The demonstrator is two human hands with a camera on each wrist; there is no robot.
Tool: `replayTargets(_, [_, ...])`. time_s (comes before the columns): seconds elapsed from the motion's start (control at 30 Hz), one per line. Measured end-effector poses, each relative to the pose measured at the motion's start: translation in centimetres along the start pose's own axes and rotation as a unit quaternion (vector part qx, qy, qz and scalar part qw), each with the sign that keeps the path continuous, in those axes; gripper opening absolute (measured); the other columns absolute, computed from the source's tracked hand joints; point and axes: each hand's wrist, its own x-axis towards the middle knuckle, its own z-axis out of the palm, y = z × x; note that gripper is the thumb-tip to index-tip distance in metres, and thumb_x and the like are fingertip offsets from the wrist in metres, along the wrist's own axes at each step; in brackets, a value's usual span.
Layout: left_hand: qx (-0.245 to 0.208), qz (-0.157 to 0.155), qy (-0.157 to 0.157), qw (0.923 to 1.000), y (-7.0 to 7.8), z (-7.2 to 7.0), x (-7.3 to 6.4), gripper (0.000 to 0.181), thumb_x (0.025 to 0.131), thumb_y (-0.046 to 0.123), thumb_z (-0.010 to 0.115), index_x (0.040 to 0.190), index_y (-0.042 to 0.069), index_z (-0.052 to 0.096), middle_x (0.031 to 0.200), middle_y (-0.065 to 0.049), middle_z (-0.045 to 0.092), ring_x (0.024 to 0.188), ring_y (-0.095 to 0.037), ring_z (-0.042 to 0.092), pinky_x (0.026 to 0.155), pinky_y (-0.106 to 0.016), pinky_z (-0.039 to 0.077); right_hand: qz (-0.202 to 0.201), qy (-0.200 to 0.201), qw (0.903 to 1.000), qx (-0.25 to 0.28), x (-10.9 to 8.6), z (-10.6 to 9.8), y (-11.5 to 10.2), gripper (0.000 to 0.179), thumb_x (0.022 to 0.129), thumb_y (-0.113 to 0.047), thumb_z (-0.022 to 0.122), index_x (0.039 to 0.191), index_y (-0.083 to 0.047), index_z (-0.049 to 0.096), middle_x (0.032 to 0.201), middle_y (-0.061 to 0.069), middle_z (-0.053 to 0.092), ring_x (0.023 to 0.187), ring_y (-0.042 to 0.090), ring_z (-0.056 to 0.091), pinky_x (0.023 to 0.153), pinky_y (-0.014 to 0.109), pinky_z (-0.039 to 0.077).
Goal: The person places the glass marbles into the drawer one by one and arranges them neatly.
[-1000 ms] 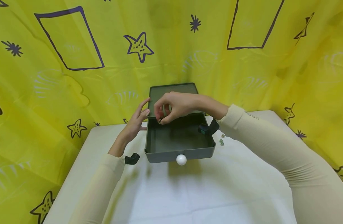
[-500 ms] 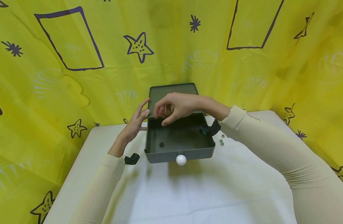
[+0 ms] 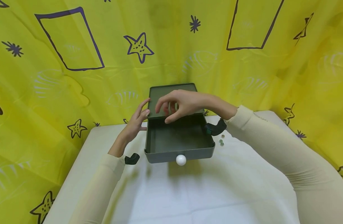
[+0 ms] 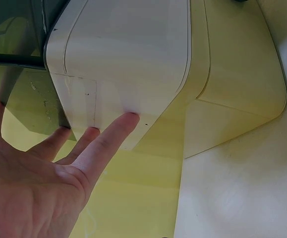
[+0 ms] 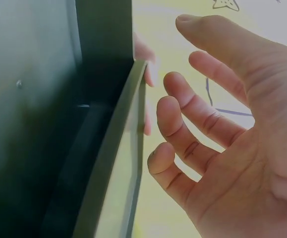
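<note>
A small box (image 3: 157,93) with a grey-green top stands on the table, its dark drawer (image 3: 163,158) pulled out. The drawer has a round white knob (image 3: 181,160) on its front. My left hand (image 3: 132,126) touches the box's side with spread fingers; in the left wrist view, the fingertips of this hand (image 4: 39,188) rest against its wall. My right hand (image 3: 185,102) hangs over the back of the drawer, in front of the box top. In the right wrist view, the loosely bent fingers of this hand (image 5: 232,124) hold nothing. The drawer's back is partly hidden.
Right of the drawer, several small greenish and brownish marbles (image 3: 221,144) lie on the white tabletop (image 3: 210,193). A yellow curtain (image 3: 171,40) with drawn stars hangs close behind the box and along both sides.
My right hand let go of a small dark marble, which lay near the drawer's front left half a second ago and is now out of sight. The hand has shifted slightly right, fingers wider.
</note>
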Motion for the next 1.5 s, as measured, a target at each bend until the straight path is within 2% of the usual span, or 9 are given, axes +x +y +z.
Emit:
replayTargets(0.3, [-0.004,0.002,0.001,1.0,-0.2,-0.1,0.0,0.062,0.105,0.042,0.044,0.163,0.041,0.019,0.165,-0.015,0.02,0.147,-0.044,0.029,0.099,-0.077,0.037,0.008,0.046,0.9989,-0.004,-2.6,-0.9,0.0,0.041,0.091,-0.026,0.079,0.128,-0.016,0.066,0.096,-0.002,0.066,0.077,0.016,0.062,0.074,0.037,0.054])
replayTargets(0.6, [-0.008,0.003,0.002,1.0,-0.3,-0.1,-0.1,0.063,0.105,0.041,0.045,0.162,0.042,0.02,0.166,-0.015,0.018,0.148,-0.042,0.028,0.099,-0.078,0.037,0.059,0.083,0.9947,0.018,-5.8,-1.9,0.3,0.041,0.091,-0.022,0.08,0.129,-0.017,0.065,0.096,0.003,0.065,0.076,0.021,0.062,0.07,0.034,0.053])
replayTargets(0.93, [-0.013,0.002,0.003,0.9999,-0.4,-0.3,-0.2,0.062,0.105,0.041,0.045,0.162,0.043,0.021,0.167,-0.013,0.016,0.149,-0.041,0.028,0.099,-0.077,0.038,0.106,0.121,0.987,0.001,-10.1,-2.9,1.6,0.043,0.09,-0.018,0.081,0.13,-0.019,0.064,0.097,0.003,0.065,0.082,0.021,0.063,0.075,0.029,0.052])
replayTargets(1.17, [-0.006,-0.002,0.003,1.0,-0.3,-0.3,-0.1,0.062,0.104,0.043,0.046,0.161,0.044,0.022,0.168,-0.01,0.016,0.15,-0.039,0.028,0.101,-0.077,0.037,0.143,0.144,0.9791,-0.007,-13.5,-2.8,2.3,0.046,0.092,-0.016,0.079,0.134,-0.018,0.062,0.103,0.003,0.065,0.088,0.019,0.063,0.074,0.028,0.053])
replayTargets(1.37, [-0.011,-0.001,0.001,0.9999,-0.1,-0.2,0.0,0.062,0.104,0.043,0.047,0.161,0.044,0.023,0.167,-0.009,0.018,0.149,-0.038,0.029,0.1,-0.076,0.038,0.138,0.159,0.9774,-0.012,-16.0,-2.3,3.2,0.044,0.09,-0.011,0.08,0.131,-0.015,0.064,0.099,0.002,0.066,0.083,0.018,0.064,0.071,0.027,0.054])
replayTargets(1.5, [-0.01,0.001,-0.001,0.9999,-0.1,-0.3,0.1,0.063,0.104,0.044,0.047,0.161,0.044,0.022,0.167,-0.009,0.018,0.15,-0.036,0.029,0.101,-0.076,0.038,0.145,0.166,0.9753,-0.018,-17.3,-1.8,3.7,0.045,0.089,-0.009,0.081,0.131,-0.016,0.064,0.099,0.0,0.066,0.085,0.017,0.064,0.073,0.026,0.054])
